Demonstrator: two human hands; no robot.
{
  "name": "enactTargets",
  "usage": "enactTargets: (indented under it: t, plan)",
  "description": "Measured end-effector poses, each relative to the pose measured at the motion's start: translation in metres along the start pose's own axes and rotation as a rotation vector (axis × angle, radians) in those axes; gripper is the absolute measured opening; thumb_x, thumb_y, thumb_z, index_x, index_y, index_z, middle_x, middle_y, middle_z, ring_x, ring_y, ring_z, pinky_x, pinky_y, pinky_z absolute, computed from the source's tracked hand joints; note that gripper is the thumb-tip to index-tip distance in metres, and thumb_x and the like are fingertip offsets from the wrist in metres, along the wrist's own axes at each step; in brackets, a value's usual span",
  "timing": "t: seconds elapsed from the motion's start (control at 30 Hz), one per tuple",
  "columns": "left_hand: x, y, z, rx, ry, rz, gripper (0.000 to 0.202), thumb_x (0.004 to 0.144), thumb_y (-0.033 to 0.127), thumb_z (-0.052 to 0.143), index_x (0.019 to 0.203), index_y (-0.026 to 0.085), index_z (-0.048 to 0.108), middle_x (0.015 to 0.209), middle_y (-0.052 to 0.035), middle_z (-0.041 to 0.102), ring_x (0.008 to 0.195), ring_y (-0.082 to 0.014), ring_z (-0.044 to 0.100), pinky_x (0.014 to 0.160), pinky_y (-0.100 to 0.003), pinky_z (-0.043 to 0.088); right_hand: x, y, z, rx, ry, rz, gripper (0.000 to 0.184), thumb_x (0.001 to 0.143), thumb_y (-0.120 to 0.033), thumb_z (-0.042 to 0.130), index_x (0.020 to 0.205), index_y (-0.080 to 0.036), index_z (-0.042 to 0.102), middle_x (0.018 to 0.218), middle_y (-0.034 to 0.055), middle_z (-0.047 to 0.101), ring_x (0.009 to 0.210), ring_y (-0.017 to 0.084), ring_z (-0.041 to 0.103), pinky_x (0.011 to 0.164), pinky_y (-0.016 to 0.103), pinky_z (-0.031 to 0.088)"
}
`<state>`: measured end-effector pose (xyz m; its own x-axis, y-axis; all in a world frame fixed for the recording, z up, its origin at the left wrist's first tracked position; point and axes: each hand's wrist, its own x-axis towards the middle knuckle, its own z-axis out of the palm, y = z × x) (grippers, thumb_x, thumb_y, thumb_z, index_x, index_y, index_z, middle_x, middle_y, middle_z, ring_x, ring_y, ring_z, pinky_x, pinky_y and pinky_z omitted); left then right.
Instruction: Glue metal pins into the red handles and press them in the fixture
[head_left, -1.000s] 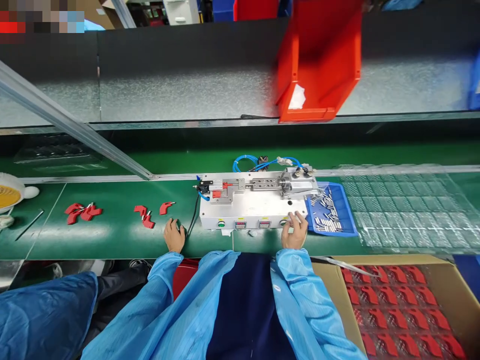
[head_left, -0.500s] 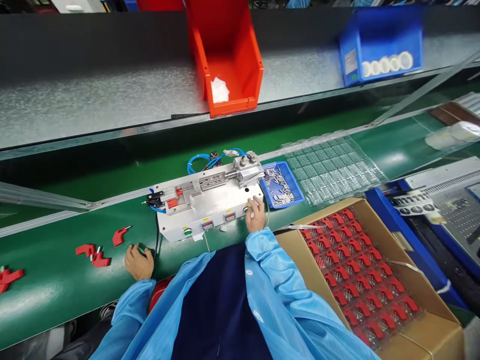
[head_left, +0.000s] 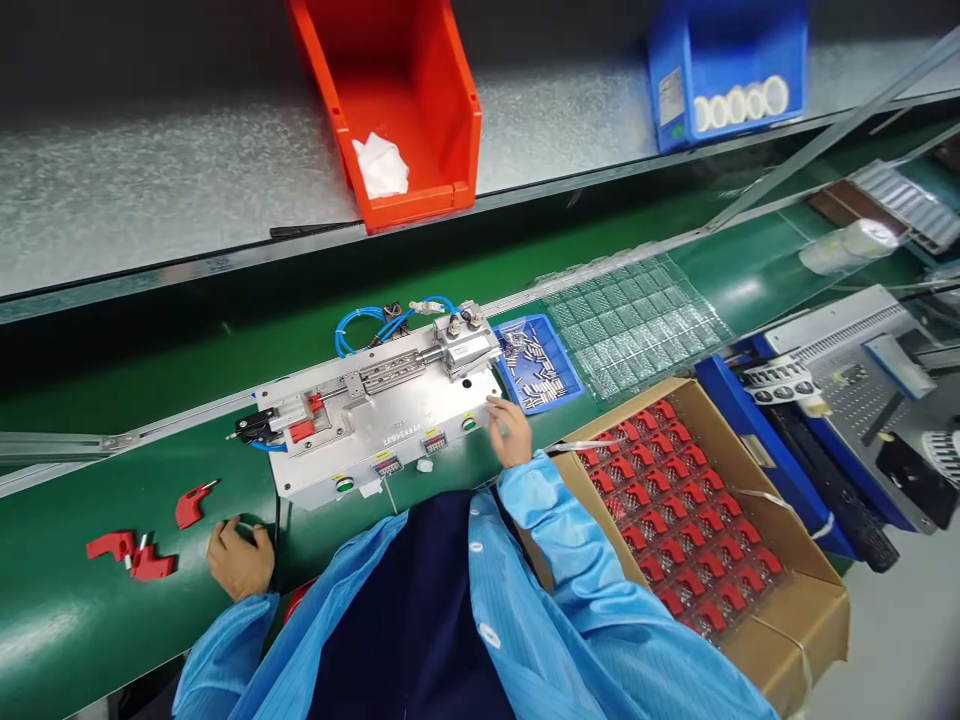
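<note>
Before you stretches the green worktop [head_left: 45, 540], and the work here seems, as I judge, to be in the middle. Off the worktop, just beside its front edge on your right side, stands the big cardboard box [head_left: 806, 640]; in it many red parts [head_left: 769, 560] already lie in rows in clear plastic, but I cannot tell if these are finished. The grey machine [head_left: 405, 425] stands between the front edge and the back edge of the worktop. A red block [head_left: 301, 430] sits in its left end, so this one, I think, is not yet done; whether a pin is inside it I cannot tell. To the right, near the back edge, lies a clear plastic tray [head_left: 637, 325] with many pockets, and between it and the machine is the blue tray [head_left: 571, 375]. Your left hand [head_left: 241, 560] rests near the front edge, left of the machine, with its fingers loosely bent and apparently holding nothing. Your right hand [head_left: 511, 433] is at the front right corner of the machine, fingers half extended and gripping nothing, near the green button [head_left: 469, 424]; I cannot tell if the fingertips touch the metal. Toward the left end of the worktop lie three loose pieces: one near your left hand [head_left: 190, 507], with a pin sticking out, and a pair farther left [head_left: 152, 565]. Smallest are the metal pins [head_left: 541, 385], many of them unused in the blue tray.
</note>
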<state>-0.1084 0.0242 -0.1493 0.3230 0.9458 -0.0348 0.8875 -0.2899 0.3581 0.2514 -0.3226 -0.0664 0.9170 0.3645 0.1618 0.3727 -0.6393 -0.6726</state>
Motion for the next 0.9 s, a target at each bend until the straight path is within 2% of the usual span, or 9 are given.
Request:
enactTargets:
  t: [0.07, 0.13, 0.2, 0.27, 0.43, 0.57, 0.67, 0.73, 0.9]
  plan:
    - [0.0, 0.0, -0.002, 0.006, -0.018, 0.0, 0.052, 0.088, 0.043, 0.045, 0.133, 0.019, 0.056, 0.15, -0.0209, 0.053, 0.148, -0.0427, 0.046, 0.119, -0.063, 0.041, 0.024, 0.02, -0.027, -0.058, 0.081, 0.168, 0.033, 0.096, -0.023, 0.049, 0.11, -0.019, 0.078, 0.117, 0.0127, 0.078, 0.114, 0.027, 0.069, 0.107, 0.045, 0.054]
    - [0.0, 0.001, -0.003, 0.015, -0.027, -0.005, 0.051, 0.089, 0.043, 0.045, 0.131, 0.018, 0.057, 0.15, -0.0215, 0.053, 0.149, -0.0421, 0.046, 0.12, -0.062, 0.039, 0.052, 0.043, -0.052, -0.11, 0.111, 0.298, 0.037, 0.097, -0.023, 0.045, 0.115, -0.014, 0.076, 0.117, 0.0156, 0.078, 0.111, 0.027, 0.07, 0.102, 0.044, 0.055]
    - [0.0, 0.005, -0.004, 0.024, -0.026, -0.015, 0.05, 0.088, 0.041, 0.046, 0.131, 0.018, 0.056, 0.149, -0.0213, 0.054, 0.149, -0.0418, 0.046, 0.121, -0.061, 0.038, 0.078, 0.065, -0.069, -0.209, -0.004, 0.418, 0.037, 0.095, -0.021, 0.047, 0.119, -0.013, 0.075, 0.115, 0.015, 0.078, 0.107, 0.026, 0.07, 0.1, 0.04, 0.056]
    - [0.0, 0.008, -0.005, 0.03, -0.021, -0.027, 0.049, 0.087, 0.038, 0.047, 0.131, 0.019, 0.055, 0.148, -0.0197, 0.054, 0.149, -0.0413, 0.045, 0.12, -0.062, 0.038, 0.098, 0.08, -0.074, -0.302, -0.149, 0.505, 0.035, 0.093, -0.017, 0.053, 0.12, -0.015, 0.075, 0.112, 0.0119, 0.079, 0.104, 0.024, 0.071, 0.098, 0.036, 0.055]
    - [0.005, 0.011, -0.008, 0.047, -0.068, -0.047, 0.049, 0.082, 0.032, 0.053, 0.129, 0.02, 0.056, 0.141, -0.0195, 0.057, 0.146, -0.0413, 0.047, 0.119, -0.063, 0.04, 0.118, 0.092, -0.046, -0.371, -0.309, 0.549, 0.035, 0.084, -0.008, 0.065, 0.117, -0.014, 0.076, 0.109, 0.011, 0.078, 0.102, 0.024, 0.071, 0.095, 0.032, 0.053]
    - [0.009, 0.008, -0.012, 0.064, -0.124, -0.039, 0.05, 0.08, 0.031, 0.055, 0.129, 0.019, 0.056, 0.139, -0.0187, 0.059, 0.146, -0.04, 0.047, 0.12, -0.061, 0.041, 0.124, 0.092, -0.025, -0.431, -0.335, 0.563, 0.043, 0.085, -0.005, 0.063, 0.126, -0.011, 0.071, 0.122, 0.0157, 0.072, 0.108, 0.025, 0.07, 0.097, 0.034, 0.051]
    - [0.01, 0.006, -0.012, 0.08, -0.151, -0.029, 0.047, 0.083, 0.031, 0.055, 0.128, 0.018, 0.056, 0.141, -0.0197, 0.058, 0.147, -0.0389, 0.047, 0.121, -0.059, 0.04, 0.126, 0.095, -0.02, -0.484, -0.29, 0.575, 0.049, 0.089, -0.009, 0.059, 0.138, -0.01, 0.062, 0.138, 0.021, 0.061, 0.118, 0.027, 0.066, 0.097, 0.036, 0.051]
    - [0.009, 0.006, -0.012, 0.091, -0.155, -0.024, 0.047, 0.084, 0.032, 0.053, 0.128, 0.015, 0.056, 0.144, -0.0224, 0.056, 0.148, -0.0397, 0.046, 0.121, -0.059, 0.04, 0.126, 0.097, -0.019, -0.511, -0.269, 0.584, 0.051, 0.09, -0.012, 0.06, 0.14, -0.011, 0.059, 0.142, 0.023, 0.057, 0.119, 0.029, 0.065, 0.095, 0.037, 0.052]
    - [0.009, 0.006, -0.008, 0.101, -0.137, -0.018, 0.049, 0.087, 0.031, 0.053, 0.131, 0.009, 0.056, 0.148, -0.028, 0.053, 0.148, -0.0422, 0.046, 0.122, -0.058, 0.04, 0.126, 0.103, -0.016, -0.52, -0.328, 0.569, 0.039, 0.085, -0.011, 0.067, 0.124, -0.01, 0.069, 0.126, 0.0221, 0.067, 0.102, 0.027, 0.071, 0.089, 0.036, 0.053]
